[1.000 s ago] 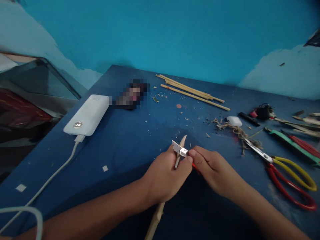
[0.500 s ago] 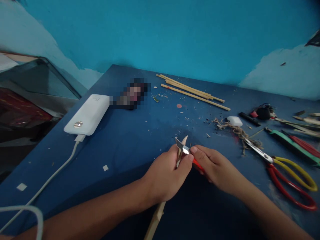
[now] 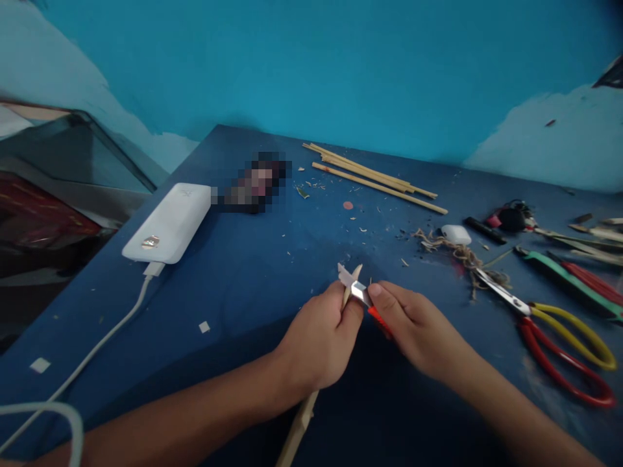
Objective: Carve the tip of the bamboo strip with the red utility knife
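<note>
The middle of the wooden stick (image 3: 298, 431) is covered by the left hand (image 3: 316, 340), and its lower end is cut off by the bottom edge. The red knife handle (image 3: 379, 320) is partly hidden by the right hand (image 3: 413, 324); whether the stick is touched by the blade (image 3: 346, 275) cannot be told. A dark object (image 3: 257, 185) is masked by coarse pixels, and the display (image 3: 150, 242) on the power bank (image 3: 172, 220) is blurred. The tips of the scissors (image 3: 524, 308) are lost among tangled fibres (image 3: 461, 250), and the green tool (image 3: 567, 277) is cut off by the right edge
</note>
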